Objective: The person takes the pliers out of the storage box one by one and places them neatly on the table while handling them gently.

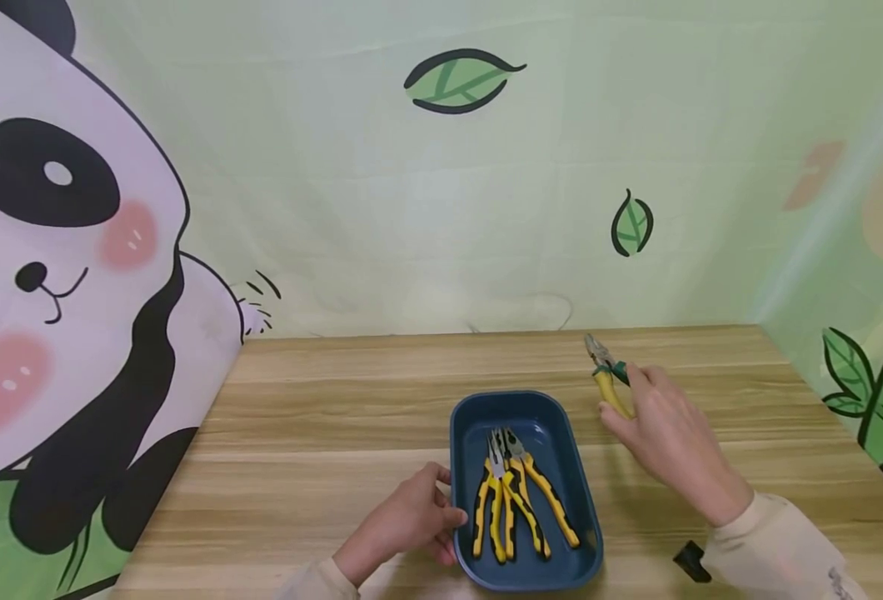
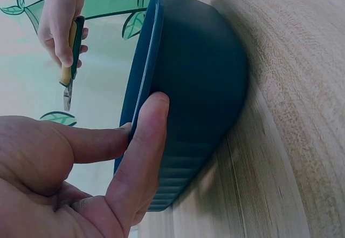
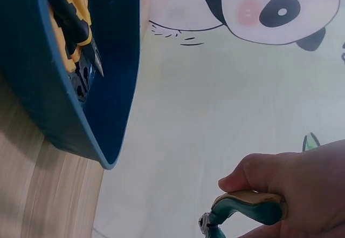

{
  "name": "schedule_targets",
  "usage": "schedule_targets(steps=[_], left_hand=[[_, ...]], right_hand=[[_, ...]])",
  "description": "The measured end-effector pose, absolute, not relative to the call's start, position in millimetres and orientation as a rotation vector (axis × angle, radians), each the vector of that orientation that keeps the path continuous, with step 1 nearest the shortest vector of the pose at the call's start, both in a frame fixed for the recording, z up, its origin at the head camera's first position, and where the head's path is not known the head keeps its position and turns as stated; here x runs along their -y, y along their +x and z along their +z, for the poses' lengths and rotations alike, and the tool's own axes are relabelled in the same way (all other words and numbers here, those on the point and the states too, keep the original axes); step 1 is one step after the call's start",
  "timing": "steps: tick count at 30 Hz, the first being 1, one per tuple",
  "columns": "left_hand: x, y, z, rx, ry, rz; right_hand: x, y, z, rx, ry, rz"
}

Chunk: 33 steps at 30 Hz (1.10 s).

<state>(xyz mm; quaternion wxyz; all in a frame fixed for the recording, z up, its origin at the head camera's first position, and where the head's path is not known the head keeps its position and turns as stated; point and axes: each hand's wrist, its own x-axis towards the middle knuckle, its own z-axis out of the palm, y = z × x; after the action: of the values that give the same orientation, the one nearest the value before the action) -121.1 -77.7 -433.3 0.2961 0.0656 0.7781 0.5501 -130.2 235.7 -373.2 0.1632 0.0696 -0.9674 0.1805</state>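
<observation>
My left hand (image 1: 415, 512) pinches the left rim of a dark blue rectangular tray (image 1: 587, 533), thumb over the edge and fingers along the outer wall, as the left wrist view shows. Inside the tray lie several yellow-and-black pliers (image 1: 512, 496), their jaws toward the far end. My right hand (image 1: 670, 442) holds a separate pair of pliers (image 1: 612, 392) with yellow and green handles, raised to the right of the tray. Its metal head points away toward the back wall. In the right wrist view these pliers (image 3: 250, 208) show green and tan grips between thumb and fingers.
The tray stands on a wood-grain table (image 1: 321, 417). A cloth backdrop (image 1: 336, 167) with a panda and leaves rises behind the table's far edge. A small black object (image 1: 691, 562) is beside my right sleeve.
</observation>
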Motion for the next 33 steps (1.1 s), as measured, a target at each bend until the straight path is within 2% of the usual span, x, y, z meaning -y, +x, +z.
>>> schedule_targets(steps=[33], left_hand=[[77.4, -121.5, -434.0, -2.078, 0.157, 1.449]], right_hand=[[-262.0, -140.6, -382.0, 2.759, 0.113, 0.524]])
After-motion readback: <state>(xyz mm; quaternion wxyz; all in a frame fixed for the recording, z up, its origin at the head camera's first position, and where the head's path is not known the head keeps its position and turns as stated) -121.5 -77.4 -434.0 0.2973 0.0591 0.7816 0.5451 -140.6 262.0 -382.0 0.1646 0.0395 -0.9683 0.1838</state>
